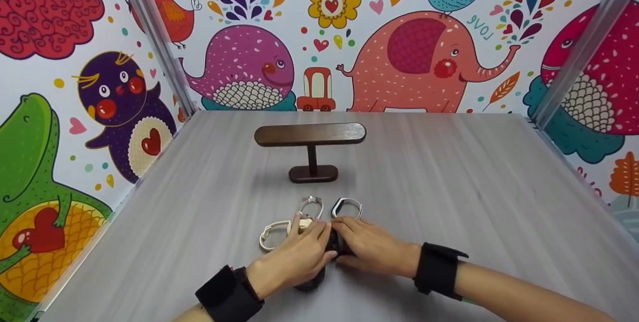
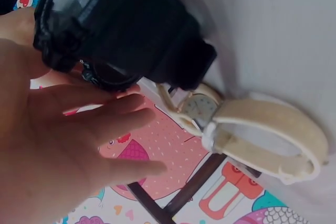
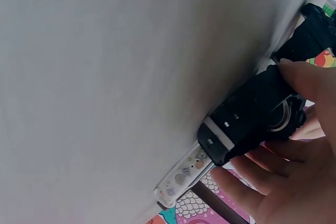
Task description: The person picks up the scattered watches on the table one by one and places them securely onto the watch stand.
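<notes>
Between both hands is a black watch (image 1: 337,243) with a chunky strap, largely covered by fingers in the head view. My right hand (image 1: 374,247) holds it, thumb on the strap and fingers along its other side. The left hand (image 1: 302,257) has thumb and forefinger at the watch's left side, its other fingers stretched out. A second black watch (image 2: 126,30) stands on the table below the left hand. Just beyond the left fingertips lies a beige watch (image 2: 262,129). A pale-strapped watch (image 1: 312,207) and a white band with a dark face (image 1: 347,207) are farther forward.
A dark brown T-shaped wooden stand (image 1: 310,135) stands behind the watches on the grey wood-grain table (image 1: 459,187). Walls printed with cartoon animals (image 1: 409,62) border the table at the back and sides. Black cuffs (image 1: 442,270) wrap both wrists.
</notes>
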`<action>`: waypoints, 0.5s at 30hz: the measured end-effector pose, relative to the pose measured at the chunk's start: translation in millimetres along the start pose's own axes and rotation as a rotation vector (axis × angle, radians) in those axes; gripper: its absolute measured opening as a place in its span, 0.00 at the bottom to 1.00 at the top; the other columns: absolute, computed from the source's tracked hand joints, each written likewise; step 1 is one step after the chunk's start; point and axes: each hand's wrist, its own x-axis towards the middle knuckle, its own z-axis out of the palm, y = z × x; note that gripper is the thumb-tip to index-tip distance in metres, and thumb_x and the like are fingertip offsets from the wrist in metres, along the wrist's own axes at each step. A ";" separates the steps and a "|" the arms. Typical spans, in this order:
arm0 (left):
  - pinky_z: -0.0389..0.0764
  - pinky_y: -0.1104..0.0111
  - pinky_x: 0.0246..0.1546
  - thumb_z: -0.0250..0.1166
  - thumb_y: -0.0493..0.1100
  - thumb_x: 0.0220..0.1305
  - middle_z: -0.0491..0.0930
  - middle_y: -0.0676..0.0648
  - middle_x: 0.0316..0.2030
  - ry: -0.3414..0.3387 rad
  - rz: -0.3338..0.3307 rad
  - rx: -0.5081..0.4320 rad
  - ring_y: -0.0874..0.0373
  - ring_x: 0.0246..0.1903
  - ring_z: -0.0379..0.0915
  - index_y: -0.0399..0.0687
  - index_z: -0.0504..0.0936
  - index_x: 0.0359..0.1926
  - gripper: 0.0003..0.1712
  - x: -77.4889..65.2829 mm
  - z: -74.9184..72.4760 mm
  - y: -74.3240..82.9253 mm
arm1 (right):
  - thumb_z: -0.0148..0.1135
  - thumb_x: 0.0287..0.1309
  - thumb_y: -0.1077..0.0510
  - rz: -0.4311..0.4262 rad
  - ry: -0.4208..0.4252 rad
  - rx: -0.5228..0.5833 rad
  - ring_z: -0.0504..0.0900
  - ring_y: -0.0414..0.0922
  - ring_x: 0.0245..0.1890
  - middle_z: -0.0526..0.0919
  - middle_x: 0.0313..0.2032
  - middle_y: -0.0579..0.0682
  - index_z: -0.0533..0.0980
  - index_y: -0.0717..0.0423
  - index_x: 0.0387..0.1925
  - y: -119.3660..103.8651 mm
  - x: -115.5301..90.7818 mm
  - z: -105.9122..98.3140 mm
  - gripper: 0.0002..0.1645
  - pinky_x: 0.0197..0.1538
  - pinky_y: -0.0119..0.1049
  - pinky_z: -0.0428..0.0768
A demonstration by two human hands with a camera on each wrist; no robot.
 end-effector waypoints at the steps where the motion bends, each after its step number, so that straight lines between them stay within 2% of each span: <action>1: 0.64 0.37 0.70 0.48 0.53 0.78 0.72 0.38 0.66 0.008 0.004 0.009 0.47 0.69 0.67 0.31 0.68 0.69 0.32 -0.5 -0.2 0.0 | 0.72 0.57 0.48 0.003 0.002 0.016 0.79 0.53 0.60 0.77 0.59 0.59 0.69 0.65 0.62 -0.3 1.3 -0.5 0.39 0.63 0.48 0.80; 7: 0.67 0.38 0.67 0.51 0.53 0.77 0.73 0.39 0.64 0.051 0.018 0.043 0.48 0.67 0.69 0.30 0.69 0.68 0.32 -1.6 0.6 -0.5 | 0.77 0.50 0.51 0.023 0.011 0.070 0.81 0.50 0.54 0.79 0.54 0.59 0.71 0.64 0.58 -1.9 6.1 -2.9 0.38 0.58 0.44 0.83; 15: 0.65 0.38 0.69 0.49 0.51 0.78 0.70 0.38 0.67 0.038 -0.003 0.007 0.48 0.69 0.67 0.31 0.66 0.70 0.32 1.1 2.6 -2.5 | 0.78 0.48 0.52 0.066 0.000 0.148 0.81 0.49 0.53 0.77 0.54 0.58 0.71 0.64 0.59 0.5 7.3 -9.9 0.39 0.57 0.42 0.84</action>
